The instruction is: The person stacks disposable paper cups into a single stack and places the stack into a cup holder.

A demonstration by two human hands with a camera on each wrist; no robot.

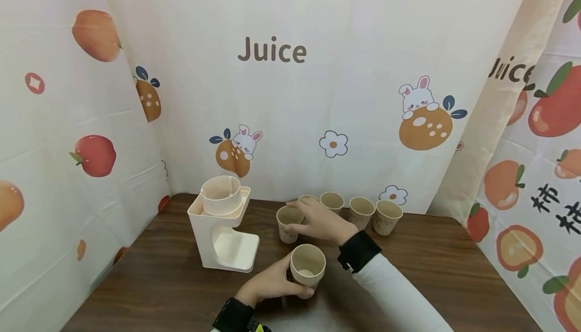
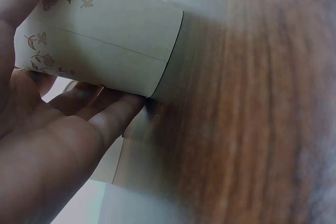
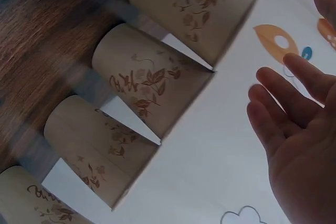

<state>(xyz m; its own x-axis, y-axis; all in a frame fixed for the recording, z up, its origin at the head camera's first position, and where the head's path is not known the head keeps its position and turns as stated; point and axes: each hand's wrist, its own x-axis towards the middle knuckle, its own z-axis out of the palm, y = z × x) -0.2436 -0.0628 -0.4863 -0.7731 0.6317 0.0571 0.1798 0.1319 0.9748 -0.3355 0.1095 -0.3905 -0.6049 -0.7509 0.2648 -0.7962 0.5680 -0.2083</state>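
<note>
My left hand (image 1: 277, 280) grips a beige paper cup (image 1: 308, 261), its mouth facing up, low over the front of the table. Brown flower prints run round the side of this cup (image 2: 105, 30) in the left wrist view, and the fingertips reach its base edge. My right hand (image 1: 320, 219) is over the back row, its fingers and thumb near the rim of the leftmost paper cup (image 1: 290, 233). In the right wrist view the right hand (image 3: 304, 124) has its fingers spread with nothing between them.
Several more beige cups (image 1: 361, 213) stand upright in a row along the back edge, one partly hidden by the right hand. A cream stand (image 1: 201, 236) with a round open top and flat base is on the left of the wooden table (image 1: 150, 266). Printed curtains (image 1: 290, 100) hang behind.
</note>
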